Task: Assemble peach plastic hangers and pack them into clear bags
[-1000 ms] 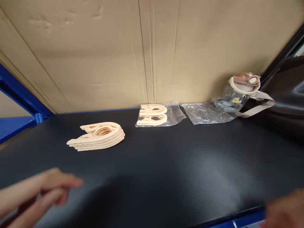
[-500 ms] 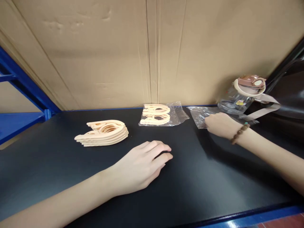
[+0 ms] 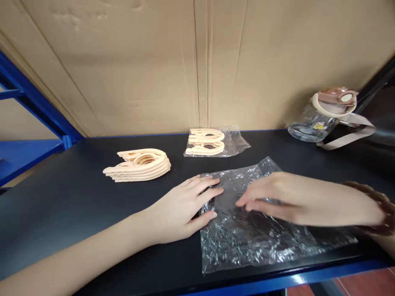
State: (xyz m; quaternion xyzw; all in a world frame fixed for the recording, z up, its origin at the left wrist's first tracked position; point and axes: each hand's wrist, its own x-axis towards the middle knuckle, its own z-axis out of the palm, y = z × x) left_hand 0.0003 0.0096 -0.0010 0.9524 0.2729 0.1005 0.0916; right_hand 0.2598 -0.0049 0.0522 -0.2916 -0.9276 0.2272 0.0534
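Note:
A clear plastic bag [image 3: 234, 242] lies flat and crinkled on the black table [image 3: 129, 271], near its front edge. My left hand [image 3: 188, 205] rests palm down with fingers spread, its fingertips on the bag's left edge. Over the bag's middle is my right hand [image 3: 274, 197], fingers apart and bent down towards the plastic, holding nothing. Left of the hands sits a stack of cream folding hangers [image 3: 142, 164]. Behind the hands, a second clear bag [image 3: 236, 142] has cream hangers [image 3: 205, 142] inside it.
A clear bottle [image 3: 321, 117] with a brown lid and a strap stands at the back right. Cardboard [image 3: 138, 70] lines the back of the table. A blue metal frame [image 3: 46, 109] rises at the left.
My right hand has come from the back right to the front middle, and the clear bag now lies spread there. My left hand has opened its fingers wider, onto the bag's edge.

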